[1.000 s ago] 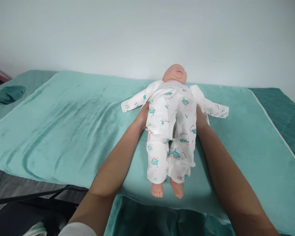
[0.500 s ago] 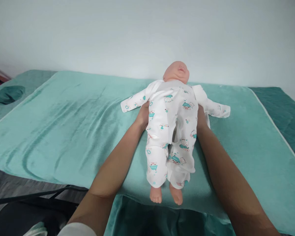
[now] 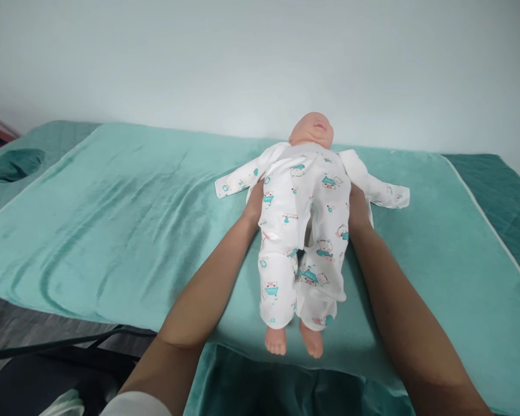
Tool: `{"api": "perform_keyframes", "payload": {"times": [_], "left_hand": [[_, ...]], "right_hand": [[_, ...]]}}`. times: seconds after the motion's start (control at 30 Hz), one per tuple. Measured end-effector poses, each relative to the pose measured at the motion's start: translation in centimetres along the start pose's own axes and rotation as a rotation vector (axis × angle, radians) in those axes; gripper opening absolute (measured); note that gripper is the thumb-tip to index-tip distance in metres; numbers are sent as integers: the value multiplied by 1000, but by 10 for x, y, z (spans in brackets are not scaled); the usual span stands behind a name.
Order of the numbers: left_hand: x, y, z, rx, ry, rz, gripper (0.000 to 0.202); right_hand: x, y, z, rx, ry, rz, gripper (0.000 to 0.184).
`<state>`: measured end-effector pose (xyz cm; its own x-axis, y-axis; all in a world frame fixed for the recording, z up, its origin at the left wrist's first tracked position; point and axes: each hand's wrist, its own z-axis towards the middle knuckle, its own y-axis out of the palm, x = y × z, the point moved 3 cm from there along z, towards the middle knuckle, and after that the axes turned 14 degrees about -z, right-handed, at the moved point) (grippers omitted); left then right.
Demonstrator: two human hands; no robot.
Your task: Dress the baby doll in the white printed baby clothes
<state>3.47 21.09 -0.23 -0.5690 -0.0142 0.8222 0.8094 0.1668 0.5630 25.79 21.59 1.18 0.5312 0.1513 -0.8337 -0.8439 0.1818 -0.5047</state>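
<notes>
A baby doll (image 3: 314,128) lies face up on the bed, its head towards the wall and its bare feet towards me. It wears white printed trousers (image 3: 281,237) pulled high over its body. A white long-sleeved baby top (image 3: 238,180) is around its shoulders, both sleeves spread sideways. My left hand (image 3: 255,202) clasps the doll's side on the left, under the top. On the opposite side my right hand (image 3: 359,205) clasps it likewise. The fingers of both hands are largely hidden behind the clothes and the doll's body.
A light green sheet (image 3: 112,231) with folds on the left covers the bed, over a darker green quilted cover (image 3: 494,190). A white wall (image 3: 260,63) rises behind. At lower left are a dark bar (image 3: 69,345) and a black object (image 3: 60,381).
The doll's head has sunk slightly and its feet have shifted a little up the view. Both hands remain at its sides, having moved very slightly.
</notes>
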Motion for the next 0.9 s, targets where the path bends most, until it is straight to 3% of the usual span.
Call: {"api": "perform_keyframes", "payload": {"times": [0.13,0.33,0.43,0.57,0.77,0.9], "left_hand": [[-4,-2,0,-96,100,65,16],[-11,-7,8,-71,108,4,29],[-11,-13,12,8,190,93,24],[-3,-18,10,113,345,293,16],[18,-12,25,60,526,422,15],[24,-10,47,56,522,485,13]], "right_hand": [[2,2,-1,-4,84,95,43],[16,2,4,98,161,109,35],[23,-3,7,213,111,35,25],[20,-6,11,307,-56,-37,19],[4,1,27,146,-223,15,14],[4,4,35,43,-223,39,16]]}}
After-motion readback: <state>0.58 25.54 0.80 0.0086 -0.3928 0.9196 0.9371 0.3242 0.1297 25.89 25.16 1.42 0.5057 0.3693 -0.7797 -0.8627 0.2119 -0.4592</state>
